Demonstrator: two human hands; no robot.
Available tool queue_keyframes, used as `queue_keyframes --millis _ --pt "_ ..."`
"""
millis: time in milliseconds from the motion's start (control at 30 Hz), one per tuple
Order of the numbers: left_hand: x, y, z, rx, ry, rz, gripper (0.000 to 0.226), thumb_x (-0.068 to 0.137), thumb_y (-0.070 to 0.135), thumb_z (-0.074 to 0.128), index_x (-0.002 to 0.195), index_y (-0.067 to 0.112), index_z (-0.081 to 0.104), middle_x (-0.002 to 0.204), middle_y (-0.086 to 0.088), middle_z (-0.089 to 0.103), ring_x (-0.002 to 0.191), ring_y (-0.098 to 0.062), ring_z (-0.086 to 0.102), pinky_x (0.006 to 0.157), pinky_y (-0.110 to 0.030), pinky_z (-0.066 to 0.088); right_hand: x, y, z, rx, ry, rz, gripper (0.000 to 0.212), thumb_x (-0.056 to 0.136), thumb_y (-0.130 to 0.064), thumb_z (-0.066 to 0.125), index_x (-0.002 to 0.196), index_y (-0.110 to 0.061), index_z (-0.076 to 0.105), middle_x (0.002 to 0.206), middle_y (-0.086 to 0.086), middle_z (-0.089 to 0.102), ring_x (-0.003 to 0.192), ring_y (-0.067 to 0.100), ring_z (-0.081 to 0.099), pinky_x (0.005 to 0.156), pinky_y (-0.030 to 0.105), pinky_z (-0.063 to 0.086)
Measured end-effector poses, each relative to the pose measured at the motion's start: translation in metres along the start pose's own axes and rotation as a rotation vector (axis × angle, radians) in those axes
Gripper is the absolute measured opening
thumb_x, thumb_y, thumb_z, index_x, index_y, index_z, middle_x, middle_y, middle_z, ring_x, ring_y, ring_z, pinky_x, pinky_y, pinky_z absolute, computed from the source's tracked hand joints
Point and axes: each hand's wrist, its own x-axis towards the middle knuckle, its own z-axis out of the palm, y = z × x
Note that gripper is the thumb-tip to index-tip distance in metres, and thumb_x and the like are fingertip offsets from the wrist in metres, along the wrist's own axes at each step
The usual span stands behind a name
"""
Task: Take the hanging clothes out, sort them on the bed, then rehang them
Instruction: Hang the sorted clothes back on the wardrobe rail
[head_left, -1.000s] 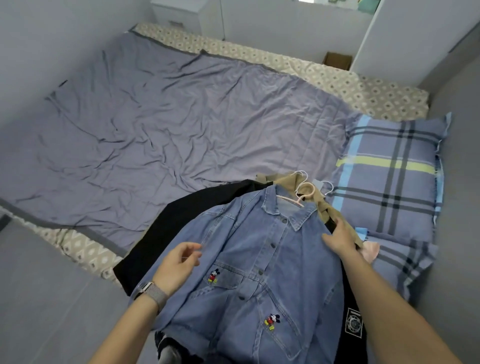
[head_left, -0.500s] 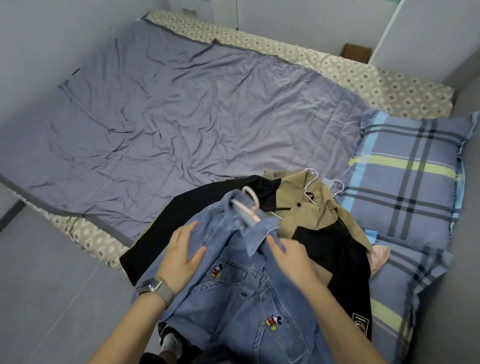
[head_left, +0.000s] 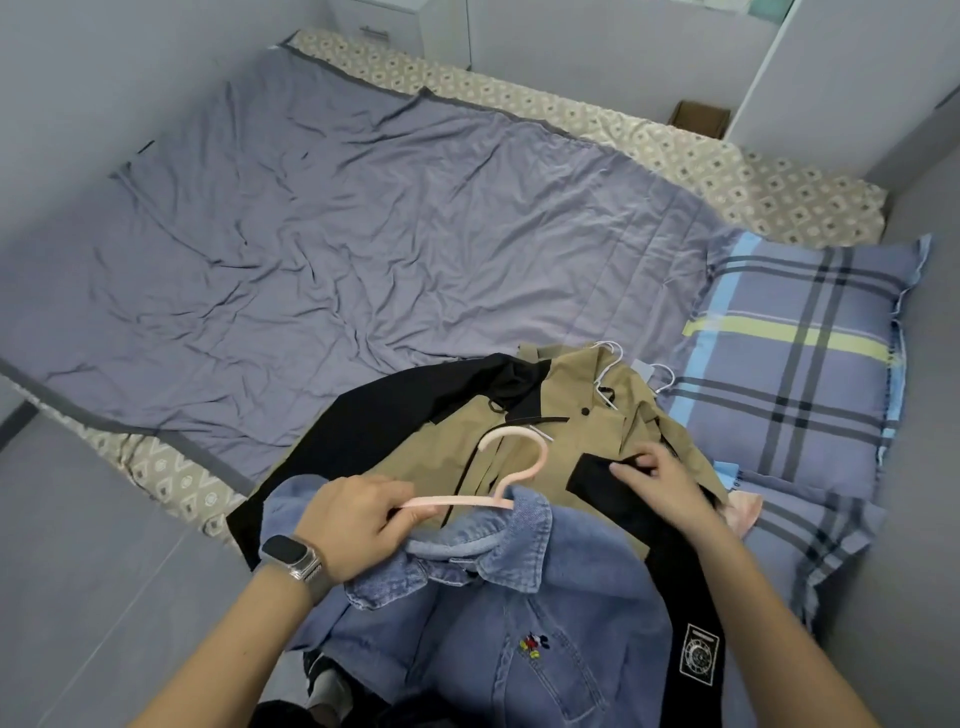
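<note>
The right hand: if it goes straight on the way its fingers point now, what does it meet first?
The right hand points left along the black strip it touches; next, probably, the pink hanger hook, though depth is unclear.

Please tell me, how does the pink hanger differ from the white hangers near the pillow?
The pink hanger is thick and flat-looking; the white hangers are thin wire. The left hand grips the pink hanger, mostly pulled clear of the denim shirt, while the white hangers lie untouched, only their hooks showing from the tan jacket. Both kinds lie with the clothes pile on the bed.
</note>
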Motion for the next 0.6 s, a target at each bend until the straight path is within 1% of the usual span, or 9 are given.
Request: queue_keyframes --millis 67,133,233,267,333,400,433,500,600 --pt "-0.003 -0.002 0.003 -0.021 -0.019 -0.028 0.079 0.077 0.080 0.006 0.072 0.023 0.061 0.060 0.010 0.048 0.060 -0.011 0.053 0.050 -0.017 0.027 0.035 0.011 -0.013 -0.161 0.099 0.055 0.047 0.080 -0.035 0.068 0.122 -0.018 0.054 0.120 0.000 0.057 0.114 0.024 0.052 0.093 0.035 0.042" --pt "-0.005 -0.002 0.003 -0.047 -0.018 -0.043 0.076 0.077 0.081 0.007 0.070 0.024 0.057 0.058 0.011 0.045 0.059 -0.009 0.051 0.049 -0.017 0.027 0.055 0.016 -0.019 -0.265 0.035 0.120 0.043 0.082 -0.032 0.063 0.122 -0.019 0.055 0.124 0.006 0.058 0.112 0.026 0.053 0.092 0.036 0.043" --pt "-0.008 -0.005 0.002 -0.072 -0.047 -0.067 0.075 0.077 0.082 0.008 0.072 0.025 0.056 0.063 0.008 0.053 0.062 -0.009 0.053 0.054 -0.027 0.040 0.070 0.019 -0.014 -0.348 -0.069 0.219 0.045 0.087 -0.024 0.058 0.129 -0.009 0.051 0.129 0.014 0.054 0.116 0.030 0.051 0.089 0.030 0.039" --pt "-0.009 -0.006 0.002 -0.078 -0.048 -0.067 0.075 0.077 0.081 0.008 0.072 0.024 0.057 0.064 0.008 0.055 0.062 -0.008 0.053 0.055 -0.028 0.041 0.072 0.020 -0.010 -0.368 -0.066 0.245 0.049 0.087 -0.026 0.058 0.131 -0.008 0.049 0.131 0.015 0.053 0.119 0.031 0.049 0.093 0.032 0.038" --pt "-0.011 -0.007 0.001 -0.092 -0.035 -0.064 0.069 0.080 0.080 0.013 0.068 0.024 0.053 0.060 0.009 0.052 0.056 -0.005 0.049 0.051 -0.023 0.036 0.087 0.034 0.000 -0.422 -0.084 0.295 0.065 0.079 -0.037 0.060 0.136 -0.011 0.043 0.135 0.014 0.050 0.123 0.034 0.045 0.105 0.041 0.035" --pt "-0.012 -0.006 0.000 -0.092 -0.025 -0.063 0.061 0.082 0.077 0.018 0.064 0.025 0.047 0.055 0.011 0.044 0.052 -0.003 0.042 0.048 -0.020 0.030 0.123 0.074 0.014 -0.476 -0.113 0.368 0.086 0.064 -0.050 0.061 0.138 -0.013 0.038 0.137 0.013 0.048 0.127 0.036 0.041 0.108 0.049 0.033" --pt "-0.013 -0.006 -0.001 -0.093 -0.031 -0.068 0.060 0.082 0.077 0.019 0.064 0.026 0.046 0.055 0.011 0.044 0.052 -0.004 0.043 0.048 -0.022 0.032 0.127 0.080 0.021 -0.489 -0.123 0.404 0.092 0.062 -0.055 0.061 0.139 -0.011 0.036 0.139 0.013 0.046 0.129 0.036 0.039 0.109 0.051 0.031" --pt "-0.015 -0.007 -0.002 -0.096 -0.044 -0.080 0.064 0.082 0.077 0.018 0.066 0.023 0.049 0.058 0.009 0.049 0.054 -0.006 0.046 0.050 -0.028 0.037 0.107 0.065 0.029 -0.548 -0.081 0.423 0.096 0.069 -0.057 0.064 0.142 -0.006 0.029 0.144 0.016 0.039 0.134 0.035 0.030 0.112 0.050 0.025" --pt "-0.018 -0.009 -0.002 -0.101 -0.023 -0.082 0.059 0.083 0.075 0.020 0.065 0.025 0.047 0.056 0.012 0.046 0.053 -0.005 0.043 0.049 -0.019 0.028 0.092 0.053 0.021 -0.650 0.112 0.363 0.096 0.075 -0.043 0.070 0.145 -0.009 0.015 0.150 0.019 0.023 0.139 0.036 0.021 0.114 0.049 0.021"
